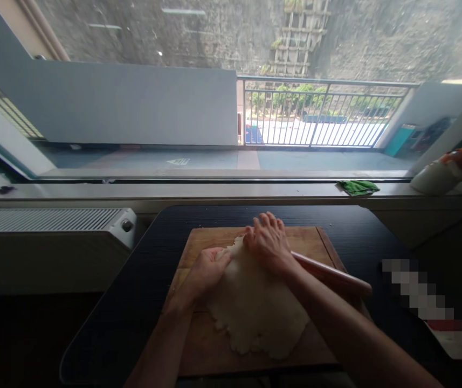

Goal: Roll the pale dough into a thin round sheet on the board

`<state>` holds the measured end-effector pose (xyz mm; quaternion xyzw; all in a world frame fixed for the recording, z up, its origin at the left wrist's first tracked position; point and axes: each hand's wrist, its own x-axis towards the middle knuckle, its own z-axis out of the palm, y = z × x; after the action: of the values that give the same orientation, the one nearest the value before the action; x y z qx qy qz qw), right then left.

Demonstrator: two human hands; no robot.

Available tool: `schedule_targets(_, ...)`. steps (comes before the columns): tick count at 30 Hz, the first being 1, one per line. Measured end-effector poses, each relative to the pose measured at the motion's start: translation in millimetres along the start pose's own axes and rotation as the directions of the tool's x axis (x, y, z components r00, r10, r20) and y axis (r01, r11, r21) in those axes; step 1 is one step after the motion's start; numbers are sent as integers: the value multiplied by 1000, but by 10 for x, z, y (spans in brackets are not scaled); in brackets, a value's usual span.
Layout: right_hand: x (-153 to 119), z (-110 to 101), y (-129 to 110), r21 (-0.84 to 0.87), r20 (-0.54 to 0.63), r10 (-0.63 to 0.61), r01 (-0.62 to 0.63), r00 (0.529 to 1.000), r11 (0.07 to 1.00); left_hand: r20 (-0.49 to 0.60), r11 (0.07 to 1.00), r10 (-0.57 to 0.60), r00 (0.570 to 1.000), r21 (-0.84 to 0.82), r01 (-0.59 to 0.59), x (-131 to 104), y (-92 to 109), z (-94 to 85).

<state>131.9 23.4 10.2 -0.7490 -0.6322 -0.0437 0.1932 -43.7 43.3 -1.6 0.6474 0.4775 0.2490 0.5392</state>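
Note:
A thin, rolled-out sheet of pale dough (261,302) with a ragged edge lies on a wooden board (204,350). My left hand (207,269) pinches the dough's left edge between thumb and fingers. Across the far part of the dough, my right hand (269,242) is curled over the left end of a wooden rolling pin (331,272). The pin slants to the right, its other end reaching past the board's right side. My hand and forearm hide part of it, and the fingers' undersides do not show.
The board rests on a dark table (133,318) below a window. A white radiator (53,221) stands left of it. On the sill are a green cloth (358,187) and a white pot (435,178). A partly blurred item (453,345) is at the right.

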Motion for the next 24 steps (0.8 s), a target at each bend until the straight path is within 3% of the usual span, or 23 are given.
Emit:
schedule_targets(2,190,-17,93,-27,53,116,-115,992,993,4,1000,-16,1000,1,16,-3,2,1)
schedule_targets(4,234,-20,100,-30,96,150,-148,984,989,9,1000,-25,1000,-2,25,-9,3,0)
schedule_targets(8,-24,28,-68,25,54,-62,61,997,998,-9,1000,-10,1000,4,10,-23,11,0)
schedule_targets(10,-20,31,-60,18,46,-85,84,995,996,-9,1000,-15,1000,-4,15,-29,19,4)
schedule_targets(14,336,-2,170,-54,114,106,-100,988,994,-1,997,-48,999,-54,48,-34,33,15)
schedule_targets(16,389,4,200,-56,130,140,-133,982,989,12,997,-52,999,-64,52,-35,34,15)
schedule_targets(18,273,43,116,-15,108,55,-54,993,998,23,998,-51,998,-45,52,-36,31,14)
schedule_targets(21,44,118,-53,-2,-17,-104,104,994,995,2,999,-33,999,-19,33,-39,23,15)
schedule_targets(24,94,147,-46,-69,-108,-123,116,987,991,6,997,-44,999,-70,45,-30,28,14)
